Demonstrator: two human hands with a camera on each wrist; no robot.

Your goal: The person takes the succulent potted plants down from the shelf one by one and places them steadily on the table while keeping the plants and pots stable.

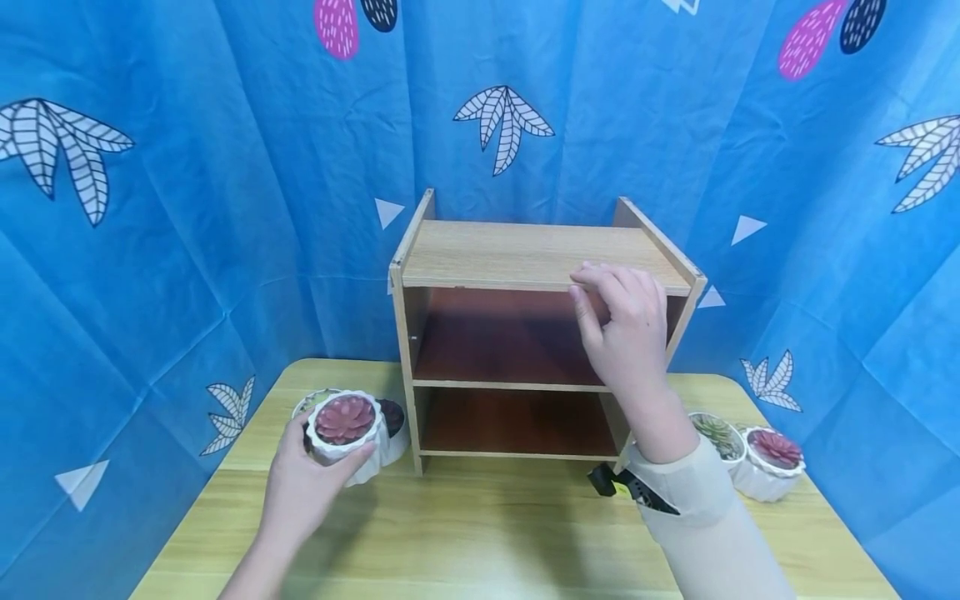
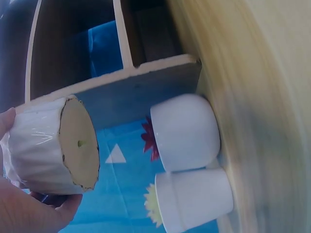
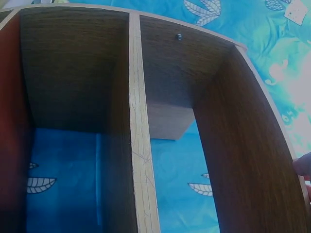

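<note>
My left hand (image 1: 303, 483) holds a white scalloped pot (image 2: 41, 145) with a red succulent (image 1: 345, 419) in it, fingers and thumb round its side. The pot is raised off the table, tipped so its plant faces the head camera; its flat underside with a small hole shows in the left wrist view. My right hand (image 1: 626, 321) is at the front edge of the wooden shelf unit (image 1: 517, 254), thumb and fingers pinching the top board toward its right end. In the right wrist view only its fingertips (image 3: 303, 166) appear, at the board's edge.
Behind the held pot, a white pot with a dark red plant (image 2: 187, 133) and one with a pale green plant (image 2: 194, 199) stand left of the unit. At the right stand a green-plant pot (image 1: 717, 440) and a red-succulent pot (image 1: 768, 467). A blue curtain (image 1: 517, 50) surrounds the table.
</note>
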